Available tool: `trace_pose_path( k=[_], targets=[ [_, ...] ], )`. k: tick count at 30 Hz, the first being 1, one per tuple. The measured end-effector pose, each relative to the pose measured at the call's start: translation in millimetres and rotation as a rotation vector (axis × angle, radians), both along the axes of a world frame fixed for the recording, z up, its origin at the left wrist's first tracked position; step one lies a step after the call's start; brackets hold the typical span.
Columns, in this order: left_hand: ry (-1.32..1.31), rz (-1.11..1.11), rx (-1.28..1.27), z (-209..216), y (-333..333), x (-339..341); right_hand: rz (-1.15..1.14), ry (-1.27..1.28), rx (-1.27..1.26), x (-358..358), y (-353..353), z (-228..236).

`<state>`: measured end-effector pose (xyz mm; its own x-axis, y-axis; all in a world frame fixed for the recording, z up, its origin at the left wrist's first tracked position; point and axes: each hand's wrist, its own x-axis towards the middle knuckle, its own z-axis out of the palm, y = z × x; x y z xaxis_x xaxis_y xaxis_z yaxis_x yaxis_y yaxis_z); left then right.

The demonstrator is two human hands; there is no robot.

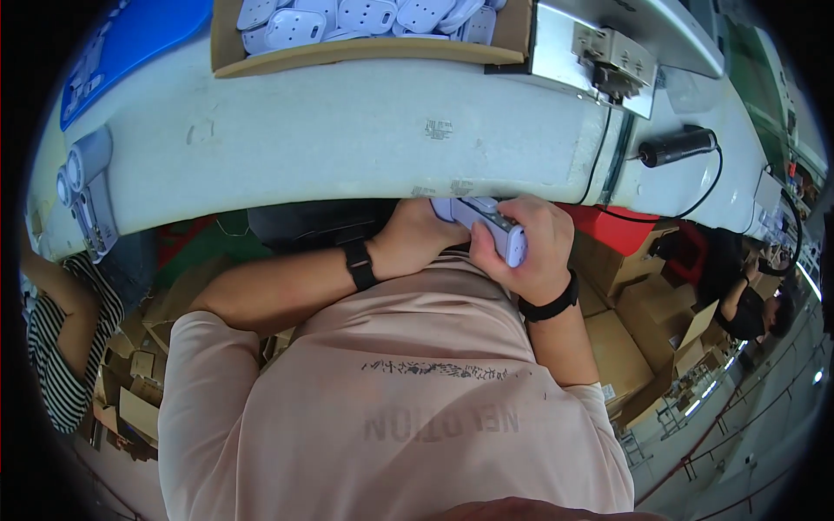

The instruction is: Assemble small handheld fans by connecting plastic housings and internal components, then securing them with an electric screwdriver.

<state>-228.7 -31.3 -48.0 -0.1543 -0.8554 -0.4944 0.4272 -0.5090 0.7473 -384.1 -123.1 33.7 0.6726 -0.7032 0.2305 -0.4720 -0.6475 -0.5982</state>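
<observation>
Close against my shirt, just below the table's near edge, I hold a white plastic housing (512,244) with a rounded end and a greyish strip along its upper side. My right hand (540,247) is closed round its right end, thumb on the near side and fingers over the far side. My left hand (419,233) grips the housing's left part, its fingertips mostly hidden. What lies inside the housing cannot be made out.
Beyond the white table (330,130) edge, a cardboard tray (373,59) holds several white plastic shells. A black electric screwdriver (678,148) with a cable lies right, near a metal fixture (612,61). White devices (89,187) stand left, by a blue tray (143,43). Two people sit nearby.
</observation>
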Motion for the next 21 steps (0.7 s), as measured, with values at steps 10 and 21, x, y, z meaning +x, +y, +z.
trace_pose_path(
  k=[10,21],
  targets=[
    [0.090,0.039,0.029,11,-1,-5,0.046,0.012,0.152,3,-10,6],
    [0.101,0.085,0.032,14,-14,-4,-0.099,-0.032,0.042,3,7,4]
  ],
)
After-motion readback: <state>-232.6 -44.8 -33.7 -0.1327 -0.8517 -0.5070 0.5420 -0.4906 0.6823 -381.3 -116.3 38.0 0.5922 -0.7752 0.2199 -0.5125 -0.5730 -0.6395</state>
